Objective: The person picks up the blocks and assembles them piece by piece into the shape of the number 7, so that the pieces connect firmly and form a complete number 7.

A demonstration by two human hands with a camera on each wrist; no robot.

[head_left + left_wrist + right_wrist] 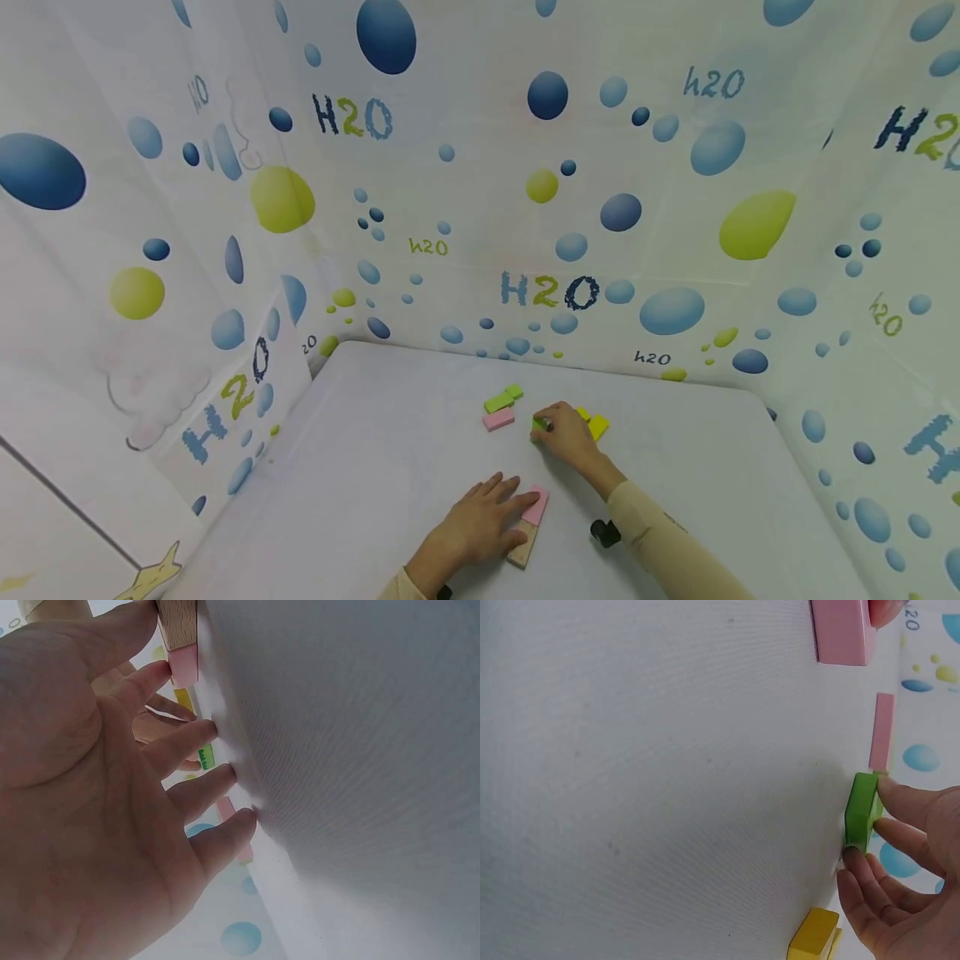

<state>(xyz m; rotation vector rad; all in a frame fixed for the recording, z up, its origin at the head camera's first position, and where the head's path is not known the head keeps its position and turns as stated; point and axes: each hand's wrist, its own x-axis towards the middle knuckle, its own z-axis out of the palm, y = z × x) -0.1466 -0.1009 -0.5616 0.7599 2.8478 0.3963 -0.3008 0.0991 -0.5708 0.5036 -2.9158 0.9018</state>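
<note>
Printed walls (pixel 480 200) are enclosing a white table (pixel 360 467) on its left, far and right edges.
The left hand (pixel 480 523) is spreading its fingers, its thumb touching a wooden block (pixel 521 548) and its index finger touching a pink block (pixel 537 507). These two are lying end to end, their shared long axis running toward the table's far edge and leaning right, pink end farthest. The right hand (pixel 567 435) is bending its fingers and pinching a green block (pixel 860 810) beyond the pink block; fingers are partly hiding it, its long side appearing upright in the right wrist view. Yellow blocks (pixel 597 427) are lying just right of that hand; lime blocks (pixel 498 403) are lying left of it.
</note>
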